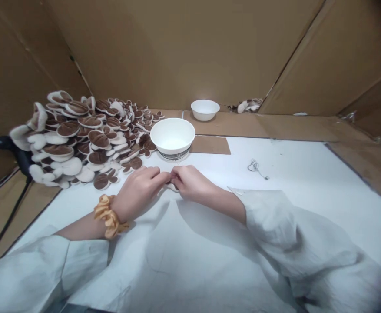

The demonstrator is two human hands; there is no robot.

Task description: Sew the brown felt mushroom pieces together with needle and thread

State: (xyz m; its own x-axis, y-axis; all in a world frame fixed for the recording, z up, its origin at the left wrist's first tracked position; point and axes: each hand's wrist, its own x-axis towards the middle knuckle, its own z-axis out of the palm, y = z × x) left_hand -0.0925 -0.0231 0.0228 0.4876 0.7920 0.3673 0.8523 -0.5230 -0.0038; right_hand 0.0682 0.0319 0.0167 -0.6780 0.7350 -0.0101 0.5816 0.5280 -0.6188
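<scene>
My left hand [142, 186] and my right hand [193, 183] meet at the middle of the white tabletop, fingers pinched closed and nearly touching. Between them a small plush piece [173, 187] shows only as a pale edge with a bit of brown; the fingers cover the rest. Just beyond my hands stands a white bowl [173, 134] with dark bands round its lower part. To the left lies a big heap of brown-and-white plush pieces [89, 134], many oval with small rounded lobes. A yellow scrunchie [107, 216] circles my left wrist.
A smaller white bowl [205, 110] stands at the back, near a flat cardboard piece [210, 144]. Tangled dark thread [254, 166] lies on the right. More plush pieces [249, 105] sit by the rear cardboard wall [183, 52]. A black cable [9, 217] runs along the left.
</scene>
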